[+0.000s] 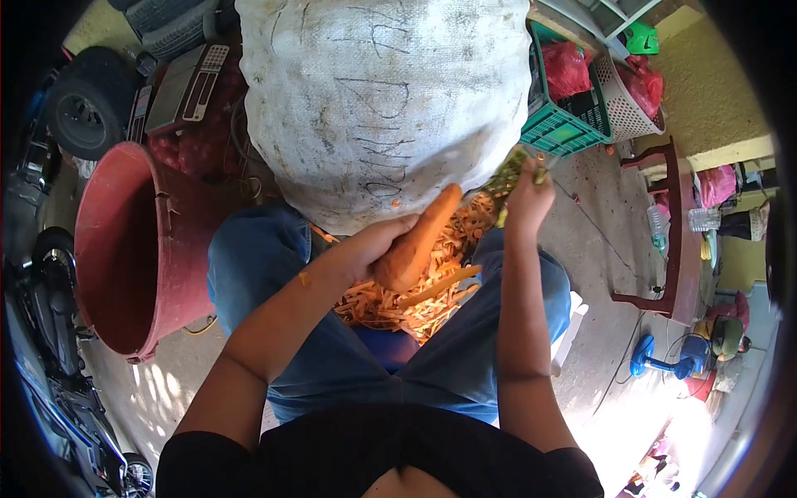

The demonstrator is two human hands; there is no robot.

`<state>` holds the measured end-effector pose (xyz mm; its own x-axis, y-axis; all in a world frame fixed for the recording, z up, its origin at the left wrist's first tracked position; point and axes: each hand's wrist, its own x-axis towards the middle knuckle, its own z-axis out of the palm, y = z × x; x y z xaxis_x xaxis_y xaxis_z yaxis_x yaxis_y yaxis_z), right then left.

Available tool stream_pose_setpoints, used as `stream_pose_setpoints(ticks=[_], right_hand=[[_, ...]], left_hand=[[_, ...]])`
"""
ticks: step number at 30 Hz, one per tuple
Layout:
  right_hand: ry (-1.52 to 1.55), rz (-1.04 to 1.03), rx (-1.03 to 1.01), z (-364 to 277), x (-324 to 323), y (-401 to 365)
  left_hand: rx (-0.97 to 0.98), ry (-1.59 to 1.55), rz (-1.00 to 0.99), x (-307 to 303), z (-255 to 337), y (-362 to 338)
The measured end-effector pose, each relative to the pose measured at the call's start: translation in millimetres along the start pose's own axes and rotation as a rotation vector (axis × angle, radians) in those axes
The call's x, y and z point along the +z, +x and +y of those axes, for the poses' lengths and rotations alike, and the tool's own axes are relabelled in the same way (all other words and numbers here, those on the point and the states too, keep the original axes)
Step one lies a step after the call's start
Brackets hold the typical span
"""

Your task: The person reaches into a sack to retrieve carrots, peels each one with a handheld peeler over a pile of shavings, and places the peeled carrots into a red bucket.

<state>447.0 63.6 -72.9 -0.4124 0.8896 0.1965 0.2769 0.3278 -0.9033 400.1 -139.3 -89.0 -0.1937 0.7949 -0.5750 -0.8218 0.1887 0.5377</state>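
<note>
My left hand (380,246) is closed around a large peeled-looking carrot (425,235), its thick end toward me and its tip pointing up and right. To the right of the carrot my right hand (531,199) is raised in a closed grip, next to a blurred green-yellow patch; what it holds I cannot make out. Between my knees lies a heap of orange carrot peels (365,305), with one long strip (440,287) on top. A dark blue surface (387,344) shows beneath the heap. Right in front stands a full white woven sack (332,108) with handwriting on it.
On the left stands a red tub (184,249), with a scale (184,90) and tyres (83,108) behind it. A green crate (564,133) and a white basket (628,100) hold red bags. A reddish-brown wooden frame (681,241) and a blue fan (664,357) are at right.
</note>
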Motion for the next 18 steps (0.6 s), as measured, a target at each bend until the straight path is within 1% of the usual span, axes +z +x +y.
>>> stream_pose_setpoints(ticks=[2, 3, 4, 6, 7, 9, 11, 12, 13, 14, 15, 16, 17, 18], right_hand=[[0.097, -0.138, -0.008, 4, 15, -24], [0.127, -0.241, -0.020, -2, 20, -40], [0.157, -0.345, -0.033, -8, 23, -56], [0.140, -0.400, -0.167, -22, 27, -76], [0.138, -0.402, -0.168, -22, 28, -80], [0.034, -0.358, -0.263, -19, 29, -84], [0.018, -0.336, -0.286, -13, 29, -79], [0.002, -0.313, -0.310, -7, 28, -75], [-0.080, -0.250, -0.358, 1, 28, -68], [-0.207, -0.167, -0.309, 9, 23, -48], [-0.188, -0.022, -0.305, 29, 19, -20], [-0.227, 0.025, -0.104, 30, 8, 4], [-0.468, 0.173, -0.027, 33, -1, 20], [-0.469, 0.177, -0.025, 37, -7, 29]], left_hand=[[-0.077, -0.130, 0.045, -8, -1, 12], [-0.064, -0.155, -0.032, -19, -6, 21], [-0.064, -0.152, -0.031, -22, -9, 27], [-0.021, -0.265, -0.001, -21, -9, 32], [0.033, -0.399, -0.093, -17, -11, 28], [0.025, -0.364, -0.058, -9, -10, 21], [0.019, -0.328, -0.019, -8, -9, 21], [0.019, -0.263, -0.086, -9, -9, 22], [0.020, -0.196, -0.155, -9, -8, 23], [0.019, -0.198, -0.156, -8, -7, 19], [-0.050, -0.040, -0.151, -5, -6, 11], [-0.118, 0.121, -0.143, -3, -7, 5], [0.013, 0.182, -0.062, -3, -18, 5], [0.011, 0.184, -0.065, -1, -15, 3]])
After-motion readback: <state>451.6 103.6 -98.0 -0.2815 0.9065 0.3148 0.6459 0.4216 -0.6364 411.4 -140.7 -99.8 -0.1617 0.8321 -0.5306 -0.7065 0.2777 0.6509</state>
